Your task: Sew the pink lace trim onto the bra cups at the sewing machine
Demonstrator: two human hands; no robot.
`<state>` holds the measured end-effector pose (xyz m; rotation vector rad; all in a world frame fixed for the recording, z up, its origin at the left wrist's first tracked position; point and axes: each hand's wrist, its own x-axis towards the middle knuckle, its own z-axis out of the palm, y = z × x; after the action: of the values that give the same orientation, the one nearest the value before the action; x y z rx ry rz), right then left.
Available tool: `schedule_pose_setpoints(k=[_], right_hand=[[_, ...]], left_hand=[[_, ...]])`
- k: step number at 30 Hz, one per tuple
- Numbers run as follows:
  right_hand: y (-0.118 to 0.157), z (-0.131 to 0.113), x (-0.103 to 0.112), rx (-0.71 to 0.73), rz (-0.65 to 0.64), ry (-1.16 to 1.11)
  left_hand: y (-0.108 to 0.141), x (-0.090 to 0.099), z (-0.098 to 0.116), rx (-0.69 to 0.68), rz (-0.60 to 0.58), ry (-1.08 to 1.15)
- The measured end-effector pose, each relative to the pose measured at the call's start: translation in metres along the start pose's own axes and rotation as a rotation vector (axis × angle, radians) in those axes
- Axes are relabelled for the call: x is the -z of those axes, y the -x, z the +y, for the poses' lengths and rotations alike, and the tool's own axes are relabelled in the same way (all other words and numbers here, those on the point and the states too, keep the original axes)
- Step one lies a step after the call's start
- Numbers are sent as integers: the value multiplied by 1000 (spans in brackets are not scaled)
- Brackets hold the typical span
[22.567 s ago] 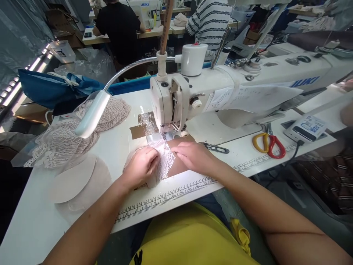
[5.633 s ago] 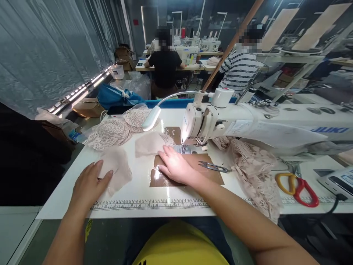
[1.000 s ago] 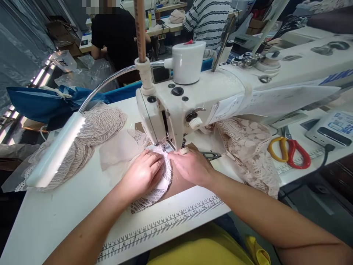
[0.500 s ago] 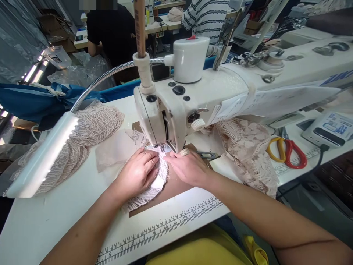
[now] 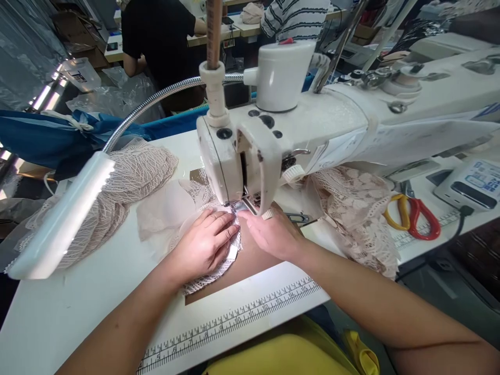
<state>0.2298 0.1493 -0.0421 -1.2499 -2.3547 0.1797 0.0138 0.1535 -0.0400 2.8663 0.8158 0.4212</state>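
A light pink lace piece (image 5: 228, 263) with a white layer on it lies under the presser foot (image 5: 236, 207) of a white sewing machine (image 5: 221, 166). My left hand (image 5: 209, 239) rests flat on this lace, its fingers stretched toward the needle area. On the other side, my right hand (image 5: 273, 232) has its fingers bent in, with a fingertip at the lace's right edge beside the foot. What it pinches, if anything, is hidden. Sheer fabric (image 5: 166, 208) lies left of the machine head.
A lamp (image 5: 62, 219) on a bendable arm shines from the left, above stacked lace pieces (image 5: 144, 166). More lace (image 5: 351, 203), red and yellow scissors (image 5: 424, 219) and thread snips (image 5: 297, 218) lie right. A printed ruler (image 5: 234, 325) runs along the front edge. Two people sit beyond.
My view has shifted slightly, so the machine appears farther right. The lace has moved toward the needle, with less of it showing in front, and my left hand covers more of it.
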Motion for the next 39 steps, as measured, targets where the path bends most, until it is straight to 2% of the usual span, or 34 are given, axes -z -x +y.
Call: schedule_pose_setpoints(k=[4,8,16,22,32,39], right_hand=[[-2,-2,3,52,-130,-28],[-2,-4,3,38,-168,9],[-3,-7,1,2,-180,67],[-3,-8,1,-24,-191,76],[1,-4,0,34,-150,22],[0,-2,1,54,-142,-25]], left_hand=[[1,1,0,2,32,23],[1,2,0,38,47,54],[-4,1,0,59,44,10],[-3,-5,-2,65,86,-20],[-3,-2,-5,47,105,41],[-6,-1,-6,109,92,56]])
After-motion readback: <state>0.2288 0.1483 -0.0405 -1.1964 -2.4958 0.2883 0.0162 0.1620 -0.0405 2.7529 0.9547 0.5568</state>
